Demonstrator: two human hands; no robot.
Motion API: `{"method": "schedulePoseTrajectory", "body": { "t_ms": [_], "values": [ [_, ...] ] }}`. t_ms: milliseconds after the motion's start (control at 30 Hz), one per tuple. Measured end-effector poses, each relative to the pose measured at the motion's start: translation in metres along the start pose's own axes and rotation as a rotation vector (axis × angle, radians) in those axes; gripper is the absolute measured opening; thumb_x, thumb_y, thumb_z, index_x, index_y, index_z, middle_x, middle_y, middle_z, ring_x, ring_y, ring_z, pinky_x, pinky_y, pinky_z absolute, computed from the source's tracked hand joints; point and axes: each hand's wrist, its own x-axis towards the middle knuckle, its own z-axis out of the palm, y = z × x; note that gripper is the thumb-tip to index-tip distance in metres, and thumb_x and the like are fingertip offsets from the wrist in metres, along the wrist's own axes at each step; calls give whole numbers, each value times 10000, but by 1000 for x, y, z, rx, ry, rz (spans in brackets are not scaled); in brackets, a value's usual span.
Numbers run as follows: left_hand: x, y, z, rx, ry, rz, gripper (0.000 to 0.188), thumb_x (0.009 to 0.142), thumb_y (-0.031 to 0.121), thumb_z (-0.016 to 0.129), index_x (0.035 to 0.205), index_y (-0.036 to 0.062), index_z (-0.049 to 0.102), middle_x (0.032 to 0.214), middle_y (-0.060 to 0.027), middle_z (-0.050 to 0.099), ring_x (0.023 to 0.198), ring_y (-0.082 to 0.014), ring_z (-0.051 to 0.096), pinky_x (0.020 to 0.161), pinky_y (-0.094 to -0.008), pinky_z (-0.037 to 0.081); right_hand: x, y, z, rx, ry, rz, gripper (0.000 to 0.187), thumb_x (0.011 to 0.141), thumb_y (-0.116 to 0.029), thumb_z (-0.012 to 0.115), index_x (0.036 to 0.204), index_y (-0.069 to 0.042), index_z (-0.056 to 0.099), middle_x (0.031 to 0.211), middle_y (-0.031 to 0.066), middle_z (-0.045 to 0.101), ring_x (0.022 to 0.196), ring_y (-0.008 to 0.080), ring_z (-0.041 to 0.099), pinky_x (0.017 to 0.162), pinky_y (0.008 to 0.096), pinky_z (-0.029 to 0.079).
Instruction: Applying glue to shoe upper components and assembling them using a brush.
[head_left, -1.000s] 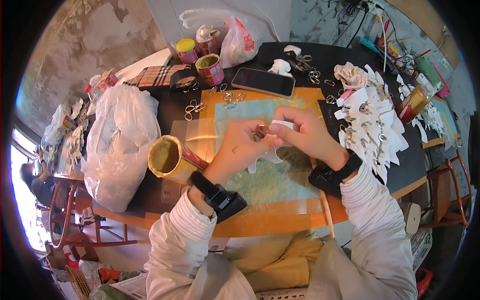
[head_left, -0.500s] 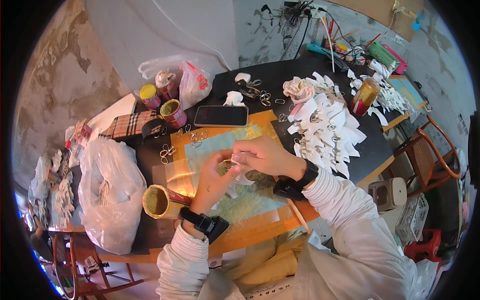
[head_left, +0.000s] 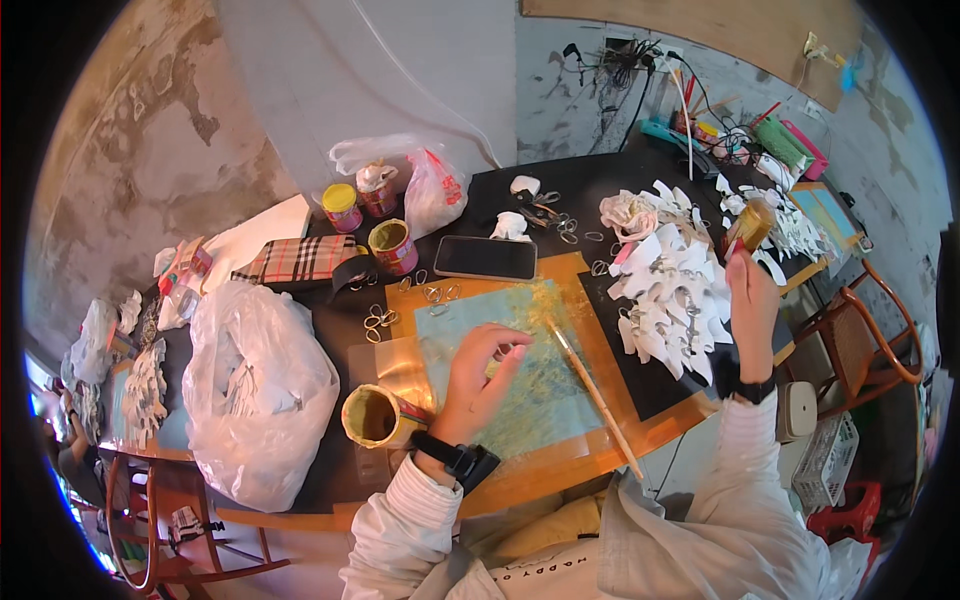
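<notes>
R hand (head_left: 752, 292) now out, 1 jar (head_left: 752, 222)

a pale blue-green mat (head_left: 530, 370) flecked with gold lies on an orange board (head_left: 575, 275), beside a red-and-tan plaid pouch (head_left: 295, 258), white paper cutouts (head_left: 670, 290) and a black phone (head_left: 485, 258).

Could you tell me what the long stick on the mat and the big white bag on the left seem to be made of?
The stick looks like bare wood: pale tan, matt, thin and straight. The bag looks like thin plastic film: translucent white, glossy, crumpled, with contents faintly showing through.
</notes>
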Motion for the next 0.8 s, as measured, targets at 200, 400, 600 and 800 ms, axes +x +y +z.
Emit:
{"method": "schedulePoseTrajectory", "body": {
  "t_ms": [200, 400, 600, 800],
  "values": [
    [-8, 3, -1, -107, -61, -39, 94, 849, 105, 590, 884, 30, 636, 776, -65, 591, 688, -171, 549, 637, -268, 441, -61, -46, 3, 282, -366, -40, 260, 830, -173, 574, 671, 32, 554, 533, 112, 442, 506, 179, 467, 492, 301, 339],
    [-46, 88, -5, -312, -419, 233, 80, 843, 121, 618, 819, 46, 627, 808, -65, 624, 736, -237, 588, 652, -340, 455, -105, -70, -5, 924, -474, -157, 235, 852, -174, 591, 713, 2, 520, 677, 110, 515, 599, 199, 516, 560, 284, 414],
    [-104, 127, -87, -466, -477, 230, 116, 820, 152, 659, 830, 37, 649, 813, -63, 638, 704, -233, 603, 577, -339, 453, -116, -47, 12, 835, -605, -239, 170, 609, -51, 747, 706, -16, 611, 682, 88, 580, 631, 201, 562, 583, 262, 433],
    [-125, 106, -194, 824, 448, -232, 120, 818, 51, 577, 911, -4, 630, 907, -139, 644, 850, -279, 613, 776, -348, 463, -121, -44, 34, 759, -560, -233, 179, 558, 61, 687, 695, -8, 596, 705, 74, 558, 642, 175, 520, 607, 255, 411]
  ]
}}
